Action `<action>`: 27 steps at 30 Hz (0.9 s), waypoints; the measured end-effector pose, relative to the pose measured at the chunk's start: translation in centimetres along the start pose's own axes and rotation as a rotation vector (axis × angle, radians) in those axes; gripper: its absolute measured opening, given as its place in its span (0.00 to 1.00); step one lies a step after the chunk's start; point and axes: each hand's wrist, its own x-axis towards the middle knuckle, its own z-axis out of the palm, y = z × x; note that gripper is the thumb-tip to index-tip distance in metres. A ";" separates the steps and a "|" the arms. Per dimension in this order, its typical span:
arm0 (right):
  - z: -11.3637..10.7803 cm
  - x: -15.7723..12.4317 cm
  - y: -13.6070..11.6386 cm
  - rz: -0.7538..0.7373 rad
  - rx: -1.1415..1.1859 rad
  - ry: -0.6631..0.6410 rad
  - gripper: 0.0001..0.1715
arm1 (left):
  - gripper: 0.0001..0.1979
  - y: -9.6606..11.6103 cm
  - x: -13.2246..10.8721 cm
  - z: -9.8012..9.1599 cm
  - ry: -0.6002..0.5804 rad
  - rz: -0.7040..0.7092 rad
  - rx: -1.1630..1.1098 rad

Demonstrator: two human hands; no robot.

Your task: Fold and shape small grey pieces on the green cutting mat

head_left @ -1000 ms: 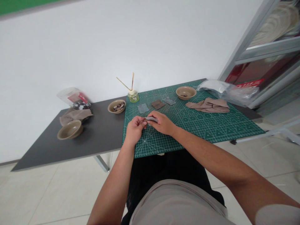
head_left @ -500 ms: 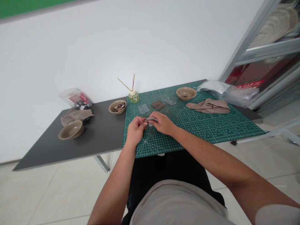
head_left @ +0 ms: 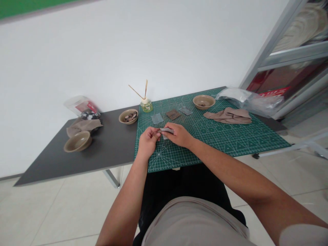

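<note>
Grey folded strip, maybe sandpaper, pinched between both hands above a green printed cutting mat

Left hand is curled with its fingers closed on one end of the strip, and right hand is pinching the other end, both low over the mat's front-left part. Just ahead lie a pale grey square, a brown square and a grey square. Further right on the mat are a tan ceramic bowl and a crumpled taupe cloth. Off the mat, a tan bowl of brown chips sits on the dark grey tabletop.
</note>
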 end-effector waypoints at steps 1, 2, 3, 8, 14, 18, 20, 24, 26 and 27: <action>0.0 0.0 0.0 0.000 -0.002 0.003 0.09 | 0.05 0.0 0.0 0.0 0.003 0.002 -0.001; 0.0 0.0 -0.1 0.000 -0.005 0.004 0.09 | 0.05 0.0 0.0 0.0 0.005 0.003 -0.004; 0.0 0.0 -0.1 -0.001 -0.009 0.000 0.09 | 0.05 0.0 0.0 0.0 0.006 0.007 -0.012; 0.1 0.0 0.0 -0.012 -0.020 -0.040 0.10 | 0.06 -0.2 0.1 0.0 -0.007 0.006 -0.047; 0.0 -0.1 0.0 0.005 -0.005 -0.029 0.12 | 0.05 -0.3 0.1 -0.1 -0.019 0.001 -0.036; 0.1 -0.1 -0.1 -0.006 -0.017 -0.013 0.11 | 0.06 -0.3 0.1 -0.2 -0.020 -0.003 -0.046; 0.2 -0.1 -0.1 -0.028 -0.027 -0.018 0.10 | 0.06 -0.3 0.1 -0.2 -0.023 -0.008 -0.050; 0.2 0.0 0.0 -0.034 -0.021 -0.035 0.09 | 0.06 -0.3 0.2 -0.1 -0.024 -0.013 -0.048; 0.2 0.0 0.0 -0.032 -0.013 -0.031 0.10 | 0.06 -0.3 0.2 -0.1 -0.028 -0.013 -0.049; 0.2 0.0 0.0 -0.034 -0.011 -0.027 0.10 | 0.06 -0.3 0.2 -0.1 -0.030 -0.013 -0.049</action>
